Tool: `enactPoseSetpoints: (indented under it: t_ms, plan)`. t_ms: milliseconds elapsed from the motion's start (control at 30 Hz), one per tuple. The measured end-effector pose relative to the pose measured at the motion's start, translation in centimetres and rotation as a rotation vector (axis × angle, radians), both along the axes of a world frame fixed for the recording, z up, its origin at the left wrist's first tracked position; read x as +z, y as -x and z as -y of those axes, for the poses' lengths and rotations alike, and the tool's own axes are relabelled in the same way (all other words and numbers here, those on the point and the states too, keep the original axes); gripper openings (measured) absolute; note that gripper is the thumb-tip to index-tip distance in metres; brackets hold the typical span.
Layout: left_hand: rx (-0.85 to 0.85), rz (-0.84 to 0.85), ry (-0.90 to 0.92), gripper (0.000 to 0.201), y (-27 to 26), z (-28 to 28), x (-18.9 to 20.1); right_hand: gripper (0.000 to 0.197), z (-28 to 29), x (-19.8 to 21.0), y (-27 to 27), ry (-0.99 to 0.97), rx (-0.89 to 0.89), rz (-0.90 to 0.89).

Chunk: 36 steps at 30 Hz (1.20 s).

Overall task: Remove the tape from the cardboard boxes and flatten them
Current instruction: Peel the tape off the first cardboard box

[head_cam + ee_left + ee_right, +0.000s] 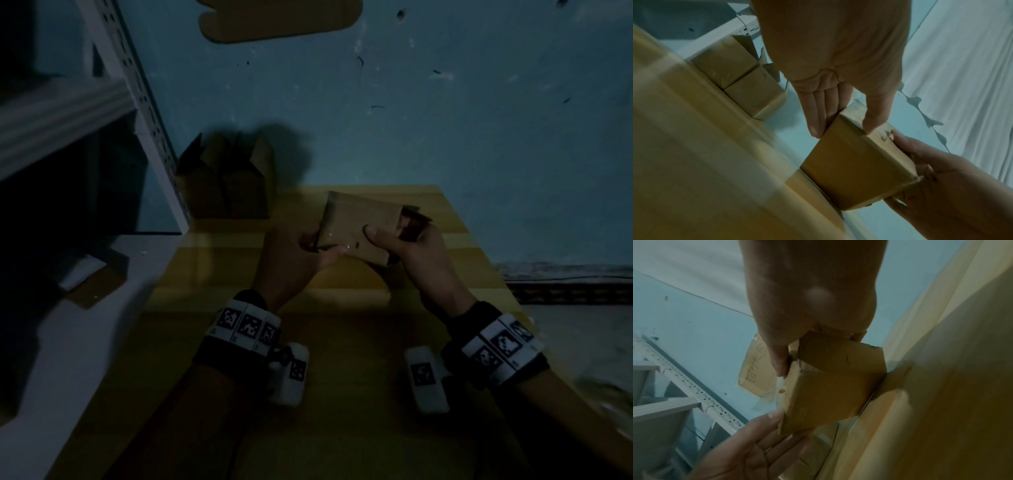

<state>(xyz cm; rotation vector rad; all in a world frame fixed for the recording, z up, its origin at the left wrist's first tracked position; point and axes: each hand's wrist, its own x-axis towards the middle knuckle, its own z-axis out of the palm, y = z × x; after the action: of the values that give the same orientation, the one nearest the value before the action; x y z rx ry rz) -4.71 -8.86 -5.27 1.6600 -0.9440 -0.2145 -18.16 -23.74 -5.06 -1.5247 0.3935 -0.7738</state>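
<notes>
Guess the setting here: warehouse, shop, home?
Probably a small storeroom or packing corner. A slotted metal shelving rack stands at the left, opened cardboard boxes sit by a scuffed blue wall, and the hands work at a wooden table.

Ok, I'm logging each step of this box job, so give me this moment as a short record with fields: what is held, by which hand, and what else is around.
held: small cardboard box, above the wooden table
left hand: holds the box's left end, thumb on top, straight fingers against the side
right hand: grips the right end, thumb on the front face
box state: flaps open at right end; not flattened
tape: cannot tell
nearby: two open boxes at the table's far left corner; metal shelf on the left
</notes>
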Motion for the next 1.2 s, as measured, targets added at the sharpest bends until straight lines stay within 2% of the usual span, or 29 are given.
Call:
enactPoseSetpoints:
  t_ms: [167, 367, 833, 1033, 1100, 1200]
  plan:
    - [0.027, 0.023, -0.002, 0.029, 0.2, 0.0, -0.3, 0.031, -0.1, -0.1, -0.3, -0.008, 0.009, -0.006]
    - [0.037, -0.076, 0.029, 0.037, 0.2, 0.2, -0.4, 0.031, -0.1, -0.4, -0.4, 0.004, 0.019, -0.022]
    - [0.129, 0.020, -0.032, 0.021, 0.8, 0.4, -0.1, 0.027, -0.7, -0.2, -0.1, 0.009, 0.036, -0.008]
    - [0.079, -0.006, -0.002, 0.026, 1.1, 0.1, 0.3, 0.029, -0.6, -0.1, -0.2, -0.017, 0.035, 0.016]
    - [0.098, -0.003, 0.006, 0.032, 1.2, 0.1, 0.2, 0.027, -0.6, -0.2, -0.2, 0.014, 0.031, 0.003]
    - [0.109, -0.023, 0.001, 0.030, 1.0, 0.2, 0.1, 0.030, -0.7, -0.3, -0.2, 0.011, 0.046, 0.015]
